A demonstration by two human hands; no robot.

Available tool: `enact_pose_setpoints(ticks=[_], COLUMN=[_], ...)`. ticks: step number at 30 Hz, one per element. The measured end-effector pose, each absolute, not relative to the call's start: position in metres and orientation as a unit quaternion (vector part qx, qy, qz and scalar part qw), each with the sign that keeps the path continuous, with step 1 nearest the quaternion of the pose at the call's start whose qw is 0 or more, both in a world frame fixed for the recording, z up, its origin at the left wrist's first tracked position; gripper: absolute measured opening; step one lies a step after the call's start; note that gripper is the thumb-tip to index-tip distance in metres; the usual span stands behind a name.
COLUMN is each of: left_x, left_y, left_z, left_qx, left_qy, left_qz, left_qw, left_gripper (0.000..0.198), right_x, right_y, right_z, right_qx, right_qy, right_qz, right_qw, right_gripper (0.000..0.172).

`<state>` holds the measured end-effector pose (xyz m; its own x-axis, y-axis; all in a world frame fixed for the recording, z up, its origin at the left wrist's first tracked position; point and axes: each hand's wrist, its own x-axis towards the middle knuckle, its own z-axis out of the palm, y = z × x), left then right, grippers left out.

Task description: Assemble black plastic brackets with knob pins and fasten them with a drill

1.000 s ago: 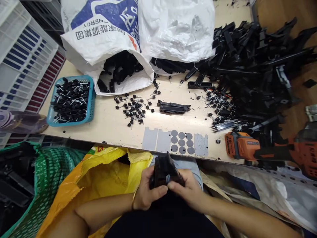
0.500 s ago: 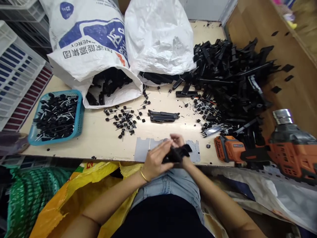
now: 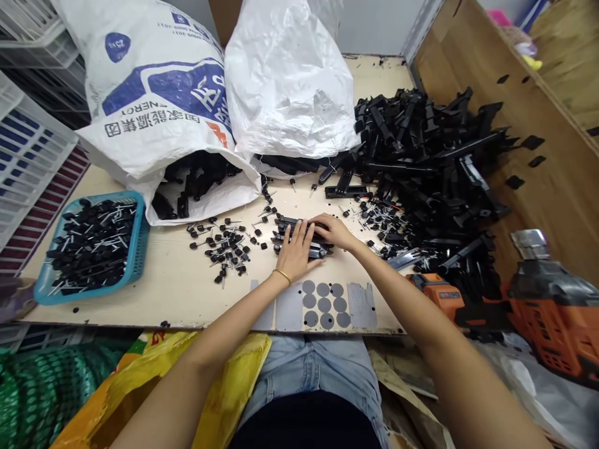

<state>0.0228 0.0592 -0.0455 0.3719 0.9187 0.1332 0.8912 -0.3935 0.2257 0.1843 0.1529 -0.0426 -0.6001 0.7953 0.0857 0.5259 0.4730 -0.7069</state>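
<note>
Several long black plastic parts (image 3: 282, 236) lie side by side on the worktable, partly covered by my hands. My left hand (image 3: 294, 249) spans the nearest part, fingers over its top and thumb on the near side. At the right end of these parts, my right hand (image 3: 333, 231) has its fingers bent round the black plastic; which part it grips is partly hidden. Loose black-headed metal pins (image 3: 229, 246) are scattered to the left of my hands, with a second cluster of pins (image 3: 384, 218) to the right.
A blue basket (image 3: 140, 249) holds black-headed pins at the left. White woven sacks (image 3: 154, 131) with black parts stand behind. A large heap of black parts (image 3: 425, 143) fills the right side, near an orange power drill (image 3: 552, 318). Grey patches (image 3: 289, 308) mark the front edge.
Both hands have moved forward from the table's front edge, carrying a black plastic part to those lying mid-table. The grey patches they covered now show. The view has shifted slightly.
</note>
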Motion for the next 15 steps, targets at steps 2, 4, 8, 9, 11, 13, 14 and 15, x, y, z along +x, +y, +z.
enact_pose_setpoints(ticks=[2, 4, 8, 9, 11, 13, 14, 15], left_x=[0.028, 0.036, 0.057, 0.059, 0.056, 0.035, 0.017, -0.007], left_y=[0.074, 0.086, 0.097, 0.097, 0.099, 0.106, 0.112, 0.121], left_z=[-0.044, -0.043, -0.040, -0.038, -0.031, -0.023, -0.020, -0.018], left_qx=[0.825, 0.819, 0.808, 0.808, 0.816, 0.826, 0.822, 0.809], left_qy=[0.555, 0.565, 0.578, 0.575, 0.551, 0.513, 0.504, 0.512], left_qz=[0.082, 0.062, 0.076, 0.089, 0.133, 0.197, 0.233, 0.266], left_qw=[0.068, 0.072, 0.080, 0.089, 0.114, 0.127, 0.124, 0.115], left_gripper=[0.091, 0.088, 0.089, 0.093, 0.101, 0.100, 0.093, 0.083], right_x=[0.192, 0.198, 0.200, 0.201, 0.204, 0.212, 0.218, 0.226], right_y=[0.167, 0.185, 0.227, 0.236, 0.247, 0.242, 0.232, 0.217], right_z=[-0.036, -0.029, -0.020, -0.019, -0.016, -0.010, -0.005, 0.001], right_qx=[-0.420, -0.494, -0.634, -0.639, -0.630, -0.625, -0.630, -0.638], right_qy=[-0.830, -0.808, -0.744, -0.747, -0.758, -0.751, -0.732, -0.704], right_qz=[0.297, 0.214, 0.069, 0.069, 0.085, 0.085, 0.076, 0.068], right_qw=[0.216, 0.240, 0.199, 0.170, 0.146, 0.196, 0.248, 0.305], right_gripper=[0.025, 0.025, 0.044, 0.045, 0.036, 0.027, 0.026, 0.026])
